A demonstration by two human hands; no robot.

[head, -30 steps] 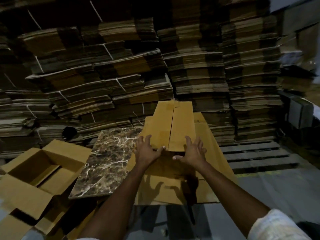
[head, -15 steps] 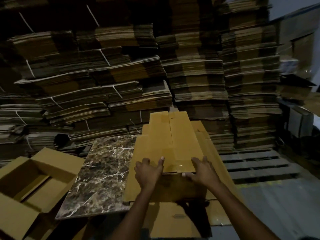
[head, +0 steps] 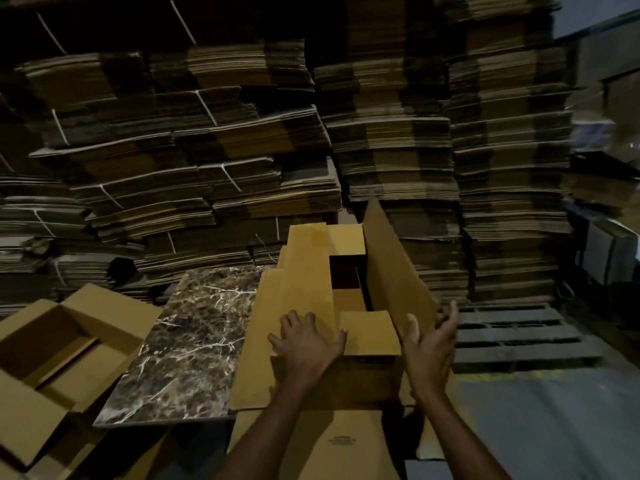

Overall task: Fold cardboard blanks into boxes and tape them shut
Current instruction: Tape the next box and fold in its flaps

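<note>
Stacks of bundled cardboard blanks (head: 242,150) are piled across the background. In front of them, a half-formed box (head: 304,271) is set on flat blanks, just beside a marbled slab (head: 194,341). Its right flap is raised. Its left flap is pressed by the left hand (head: 306,344), fingers spread flat. The right hand (head: 429,344) is held open, fingers straight, at the raised flap's near edge.

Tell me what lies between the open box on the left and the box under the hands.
A dark marble slab lies between the open box and the half-folded box, in the head view.
</note>
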